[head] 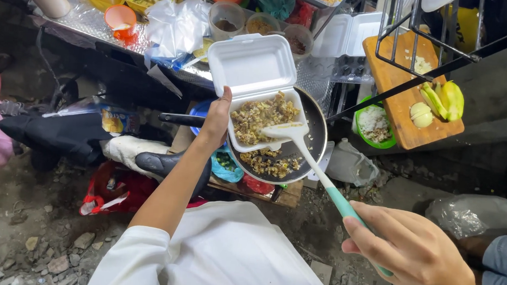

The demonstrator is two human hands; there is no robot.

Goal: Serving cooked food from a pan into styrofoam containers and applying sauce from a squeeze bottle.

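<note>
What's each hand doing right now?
Left hand: closed on the white foam box edge.
Right hand: closed on the spatula handle.

Light falls hard and white from above, brightest on the open foam box (258, 71) and the foil-covered tabletop (89, 21), which glares. The ground and the upper right sink into deep shadow. The wide lens bows the edges; the near right hand (418, 255) looks slightly soft.

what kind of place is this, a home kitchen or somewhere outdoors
Most likely an outdoor street food stall. The ground is bare dirt and rubble, a foil-covered counter holds condiment cups, and the left hand holds a foam takeaway box over a frying pan while the right hand works a spatula.
</note>
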